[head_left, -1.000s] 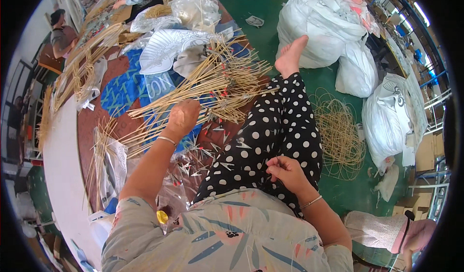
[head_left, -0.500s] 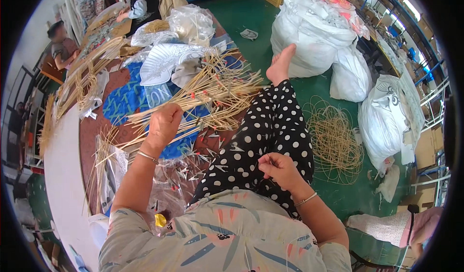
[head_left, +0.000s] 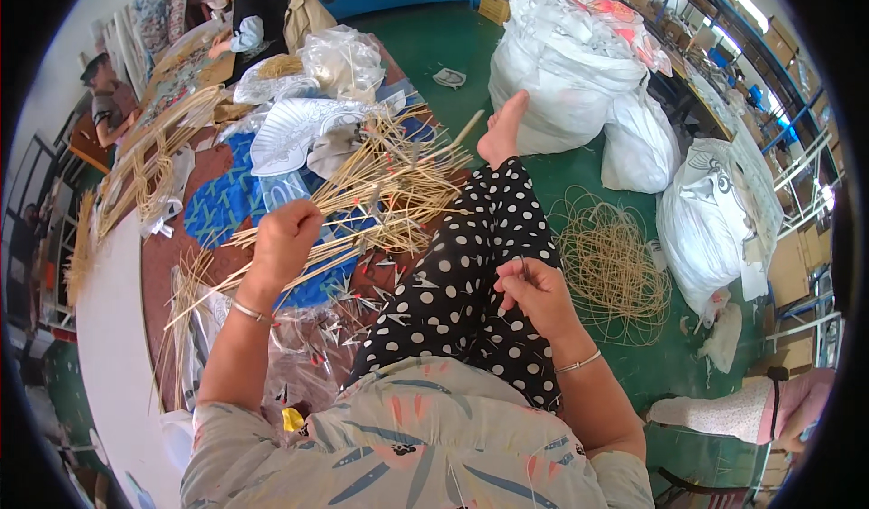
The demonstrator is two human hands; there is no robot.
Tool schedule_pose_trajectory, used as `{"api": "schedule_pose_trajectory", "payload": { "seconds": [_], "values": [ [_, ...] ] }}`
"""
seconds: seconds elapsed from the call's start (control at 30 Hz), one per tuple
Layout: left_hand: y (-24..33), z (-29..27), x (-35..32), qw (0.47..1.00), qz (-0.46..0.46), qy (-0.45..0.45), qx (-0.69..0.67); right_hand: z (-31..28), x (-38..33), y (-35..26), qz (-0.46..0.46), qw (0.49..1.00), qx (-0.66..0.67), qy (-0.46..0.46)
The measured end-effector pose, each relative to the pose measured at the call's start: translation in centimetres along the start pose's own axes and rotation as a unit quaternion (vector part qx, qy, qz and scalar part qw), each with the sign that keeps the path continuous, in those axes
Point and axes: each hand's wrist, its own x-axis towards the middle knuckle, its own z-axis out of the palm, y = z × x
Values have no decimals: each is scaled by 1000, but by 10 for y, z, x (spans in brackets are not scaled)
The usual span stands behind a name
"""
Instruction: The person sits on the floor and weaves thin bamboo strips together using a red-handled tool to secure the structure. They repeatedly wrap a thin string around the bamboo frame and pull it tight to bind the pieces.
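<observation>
Grip of right hand [head_left: 532, 294] pinches thin dark piece [head_left: 525, 268], near-right of stick pile [head_left: 389, 183]; left hand [head_left: 288, 237] curled by pile's left ends, contents unclear. Pile spreads toward table's [head_left: 163, 278] right edge, green floor [head_left: 568, 167] beyond.

Green flr [head_left: 407, 38] — pale wall [head_left: 65, 84] upper L, blue-framed shelving [head_left: 720, 13] w/ boxes [head_left: 789, 265] R — bright strip light [head_left: 751, 13] nrby

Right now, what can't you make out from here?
Head view, left hand: its palm is hidden by the back of the hand.
Head view, right hand: anything between its fingertips is too small to identify.
Head view, sticks: lower ones are hidden under those on top.
Head view, person at lower right: cut off by the dark lens rim.
</observation>
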Motion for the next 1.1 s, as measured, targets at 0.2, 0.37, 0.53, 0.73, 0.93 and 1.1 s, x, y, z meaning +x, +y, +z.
{"api": "schedule_pose_trajectory", "payload": {
  "seconds": [0.2, 0.37, 0.53, 0.73, 0.93, 1.1],
  "values": [
    [74, -14, -9, 988, 149, 30, -24, 6, 0, -39, -145, 965, 216, 47],
    [94, -14, -16, 979, 182, 74, -58, 1, -19, -68, -198, 964, 176, -27],
    [104, -18, -17, 973, 219, 73, -15, -1, -30, -87, -182, 965, 182, -41],
    [120, -24, -7, 957, 268, 105, 36, -7, -38, -84, -129, 983, 131, 27],
    [133, -9, -30, 945, 289, 82, -126, -5, -34, -79, -204, 953, 222, 33],
    [147, 23, -18, 861, -25, -25, -507, -3, -36, -82, -200, 951, 234, 33]
  ]
}}
